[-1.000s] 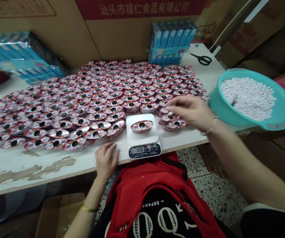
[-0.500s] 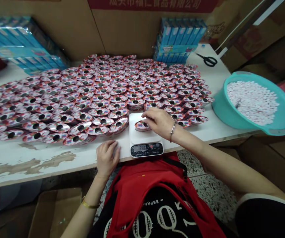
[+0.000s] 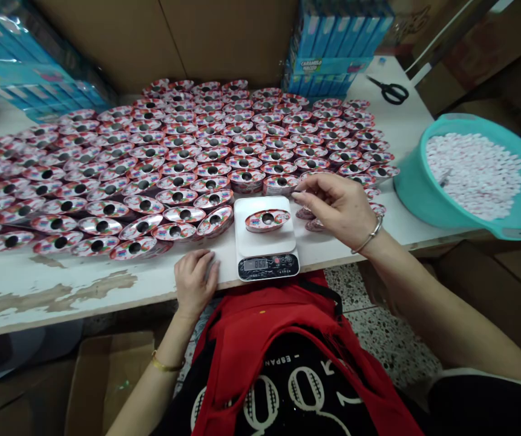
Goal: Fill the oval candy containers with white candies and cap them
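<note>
A white kitchen scale (image 3: 264, 245) stands at the table's front edge, its small display lit. On its plate sits one oval red-and-white printed carton (image 3: 255, 225) with a round hole in its top. My right hand (image 3: 339, 206) hovers just right of the scale, over more cartons, thumb and fingers pinched; whatever is between the fingertips is too small to make out. My left hand (image 3: 194, 278) rests at the table edge left of the scale, holding nothing, fingers loosely bent and thumb apart. Rows of the same oval cartons (image 3: 181, 181) stand upright behind and left of the scale.
At the right, a turquoise basin (image 3: 414, 188) holds many small white wrapped pieces (image 3: 473, 175). Black-handled scissors (image 3: 394, 92) lie behind it. Blue boxed packs (image 3: 328, 60) stand at the back, with another blue pack (image 3: 37, 72) at the back left.
My right hand has moved off the carton on the scale, to the right and slightly up. The carton stays on the scale. My left hand rests in the same place. The view has tilted a little.
</note>
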`<action>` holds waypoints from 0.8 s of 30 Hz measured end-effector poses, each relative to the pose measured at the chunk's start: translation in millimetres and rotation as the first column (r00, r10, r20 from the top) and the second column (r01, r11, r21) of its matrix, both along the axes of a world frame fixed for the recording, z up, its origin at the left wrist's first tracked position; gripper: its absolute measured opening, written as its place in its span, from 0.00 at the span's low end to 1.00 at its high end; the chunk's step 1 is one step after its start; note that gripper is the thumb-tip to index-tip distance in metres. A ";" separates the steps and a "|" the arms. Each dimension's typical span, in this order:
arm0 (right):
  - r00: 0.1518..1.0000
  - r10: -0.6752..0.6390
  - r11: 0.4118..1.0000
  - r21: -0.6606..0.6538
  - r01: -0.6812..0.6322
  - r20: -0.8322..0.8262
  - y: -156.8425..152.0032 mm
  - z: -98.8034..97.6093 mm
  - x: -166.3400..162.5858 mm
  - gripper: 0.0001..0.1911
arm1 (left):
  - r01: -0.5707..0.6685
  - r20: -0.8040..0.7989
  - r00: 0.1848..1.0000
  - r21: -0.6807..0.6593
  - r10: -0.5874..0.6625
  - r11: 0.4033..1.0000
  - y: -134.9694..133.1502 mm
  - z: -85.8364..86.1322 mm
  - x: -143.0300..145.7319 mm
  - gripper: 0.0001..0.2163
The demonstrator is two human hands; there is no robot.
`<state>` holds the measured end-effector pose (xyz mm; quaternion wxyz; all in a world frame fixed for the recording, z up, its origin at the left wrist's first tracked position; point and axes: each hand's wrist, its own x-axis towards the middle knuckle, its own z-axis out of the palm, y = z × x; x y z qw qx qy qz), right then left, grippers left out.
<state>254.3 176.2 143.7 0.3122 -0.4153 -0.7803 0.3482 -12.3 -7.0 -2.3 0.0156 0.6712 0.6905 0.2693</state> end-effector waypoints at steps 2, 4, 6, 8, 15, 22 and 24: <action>1.000 0.003 1.000 -0.009 -0.003 0.007 -1.5 -1.5 0.8 0.13 | -0.004 -0.002 1.000 -0.003 0.004 1.000 -0.1 -0.2 -0.1 0.09; 0.999 0.011 1.000 -0.002 -0.011 0.032 -3.8 -1.9 -2.7 0.12 | -0.006 -0.007 1.000 -0.002 0.006 1.000 -0.2 -0.6 -0.2 0.09; 0.998 0.034 0.999 0.036 -0.036 0.056 -6.2 -2.9 -9.7 0.10 | -0.008 -0.011 1.000 -0.005 0.008 1.000 -0.5 -1.0 -0.3 0.09; 0.994 0.072 0.994 0.082 -0.079 0.081 -8.0 -6.4 -19.2 0.08 | -0.014 -0.006 1.000 -0.011 0.014 1.000 -0.8 -1.3 -0.3 0.09; 0.961 0.155 0.976 0.115 -0.184 0.228 -1.9 -19.3 -37.7 0.11 | -0.004 -0.008 1.000 0.003 0.004 1.000 -0.3 0.3 -0.7 0.09; 0.963 -0.245 0.932 0.303 0.202 0.112 11.3 5.2 44.5 0.14 | -0.003 -0.028 1.000 0.021 0.003 1.000 0.8 1.2 -0.5 0.09; 0.917 -0.393 0.881 0.316 0.352 0.072 6.4 6.2 79.0 0.15 | -0.002 -0.028 1.000 0.021 0.002 1.000 0.9 1.7 0.0 0.09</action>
